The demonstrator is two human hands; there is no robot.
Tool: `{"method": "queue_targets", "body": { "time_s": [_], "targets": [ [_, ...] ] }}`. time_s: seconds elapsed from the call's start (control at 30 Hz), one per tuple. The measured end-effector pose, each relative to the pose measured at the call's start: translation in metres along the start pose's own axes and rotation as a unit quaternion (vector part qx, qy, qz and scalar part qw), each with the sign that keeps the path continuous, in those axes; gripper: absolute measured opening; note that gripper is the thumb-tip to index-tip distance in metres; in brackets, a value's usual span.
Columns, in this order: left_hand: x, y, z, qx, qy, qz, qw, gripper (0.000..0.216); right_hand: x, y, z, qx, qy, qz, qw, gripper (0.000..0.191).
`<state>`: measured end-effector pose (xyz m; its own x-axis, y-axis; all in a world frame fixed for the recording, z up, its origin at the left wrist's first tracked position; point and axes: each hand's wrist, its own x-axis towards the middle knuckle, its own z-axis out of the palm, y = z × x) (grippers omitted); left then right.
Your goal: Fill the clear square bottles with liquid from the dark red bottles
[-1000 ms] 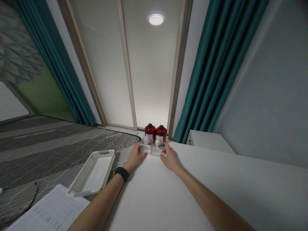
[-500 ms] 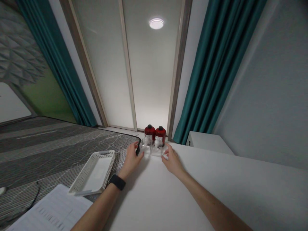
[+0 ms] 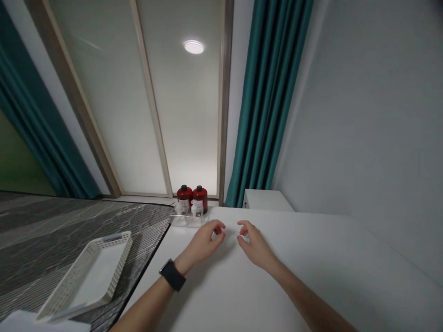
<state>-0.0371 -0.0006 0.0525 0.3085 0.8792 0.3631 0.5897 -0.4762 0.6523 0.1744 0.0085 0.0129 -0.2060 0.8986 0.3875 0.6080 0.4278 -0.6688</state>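
Two dark red bottles [image 3: 192,197] with black caps stand in a clear tray [image 3: 185,220] at the far left corner of the white table [image 3: 311,258]. Small white bottles sit in front of them in the same tray. My left hand [image 3: 204,242], with a black watch on the wrist, hovers over the table just right of the tray, fingers loosely curled and empty. My right hand [image 3: 254,242] is beside it, fingers also loosely curled, holding nothing. Both hands are apart from the tray.
A white perforated basket [image 3: 88,274] lies on the grey patterned mattress [image 3: 51,230] to the left. Teal curtains [image 3: 270,101] flank a frosted sliding door. A white cabinet [image 3: 266,200] stands beyond the table. A grey wall runs along the right.
Both hands let go of the clear tray and drew back toward me and rightward. The view swung to the right, so the tray now sits further left.
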Motion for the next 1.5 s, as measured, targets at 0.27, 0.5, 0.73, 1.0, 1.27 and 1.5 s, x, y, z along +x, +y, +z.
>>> {"method": "queue_targets", "body": {
  "time_s": [0.27, 0.5, 0.73, 1.0, 1.27, 1.5],
  "targets": [
    [-0.007, 0.027, 0.046, 0.123, -0.084, 0.023, 0.989, 0.018, -0.042, 0.012, -0.026, -0.006, -0.017, 0.013, 1.000, 0.020],
    [-0.024, 0.010, 0.064, 0.161, -0.091, 0.044, 0.982, 0.020, -0.056, 0.006, -0.021, 0.000, -0.037, 0.004, 0.999, 0.025],
    [-0.031, 0.006, 0.066, 0.152, -0.092, 0.049, 0.983, 0.022, -0.057, 0.011, -0.021, 0.000, -0.054, 0.000, 0.999, 0.025],
    [-0.027, 0.003, 0.064, 0.094, -0.074, 0.027, 0.992, 0.022, -0.060, 0.015, -0.018, 0.015, -0.054, -0.008, 0.998, 0.028],
    [-0.026, 0.000, 0.067, 0.087, -0.068, 0.038, 0.993, 0.026, -0.055, 0.003, -0.026, 0.057, -0.081, -0.031, 0.995, 0.025],
    [-0.023, -0.005, 0.071, 0.072, -0.047, 0.030, 0.996, 0.025, -0.034, -0.013, -0.025, 0.076, -0.107, -0.013, 0.991, 0.024]
  ]
}}
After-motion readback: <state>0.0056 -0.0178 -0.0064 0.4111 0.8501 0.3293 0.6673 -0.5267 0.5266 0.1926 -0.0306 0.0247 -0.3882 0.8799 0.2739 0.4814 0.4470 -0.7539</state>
